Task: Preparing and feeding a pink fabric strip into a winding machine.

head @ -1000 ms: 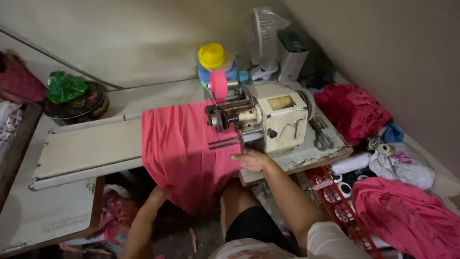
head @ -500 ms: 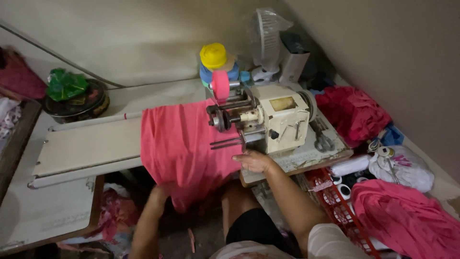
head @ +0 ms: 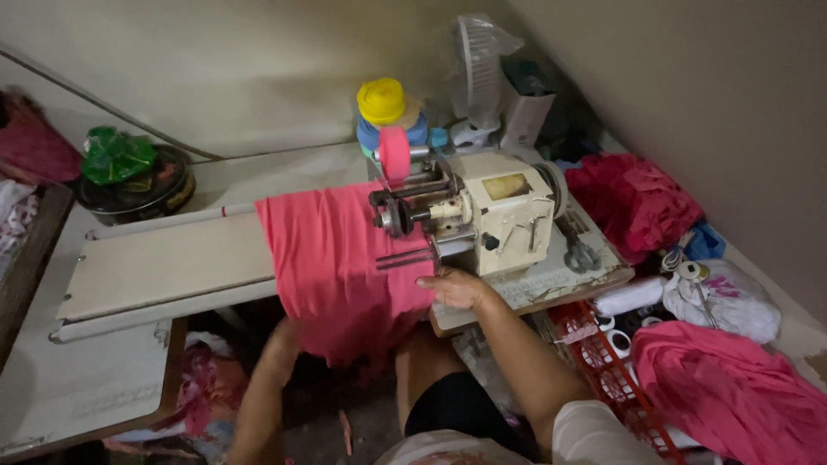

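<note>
A cream sewing machine (head: pixel 495 211) stands on a pale work table (head: pixel 164 263). A coral-pink cloth (head: pixel 340 258) drapes over the table's front edge beside the machine's working end. My right hand (head: pixel 454 287) rests on the cloth's right edge, just below the machine's foot, fingers pressing the fabric. My left hand (head: pixel 284 337) reaches under the hanging cloth below the table edge; its fingers are hidden by the fabric. A pink thread spool (head: pixel 394 153) sits on top of the machine.
A yellow-capped spool (head: pixel 382 101) and a small fan (head: pixel 478 82) stand behind the machine. A dark round tin (head: pixel 138 185) with green plastic sits far left. Red cloth (head: pixel 633 202), pink cloth (head: pixel 732 392) and a red basket (head: pixel 603 362) lie to the right. Scissors (head: pixel 579 250) lie by the machine.
The view has shifted slightly. My left hand has stayed low under the hanging cloth, and my right hand remains on the fabric at the machine.
</note>
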